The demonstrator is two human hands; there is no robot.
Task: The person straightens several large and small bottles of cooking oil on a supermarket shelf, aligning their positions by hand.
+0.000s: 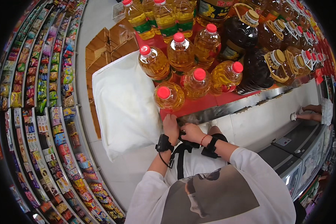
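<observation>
My left hand (171, 127) rests at the corner of a display stand with a red top (210, 103), just below a bottle of yellow cooking oil (172, 98) with a red cap; what its fingers touch is hidden. Beside it, my right hand (193, 133) has bent fingers around a small dark object (186, 137) that I cannot identify. Several more oil bottles stand on the red top, among them a large dark bottle (256, 71) with a yellow cap and handle. A large white cloth-covered bundle (126, 103) lies to the left of my left hand.
Shelves of packaged snacks (42, 84) curve along the left. Wooden bins (99, 53) stand behind the white bundle. Grey chest freezers (294, 140) are at the right, and another person's legs (310, 109) show near them. The stand has a metallic edge (235, 105).
</observation>
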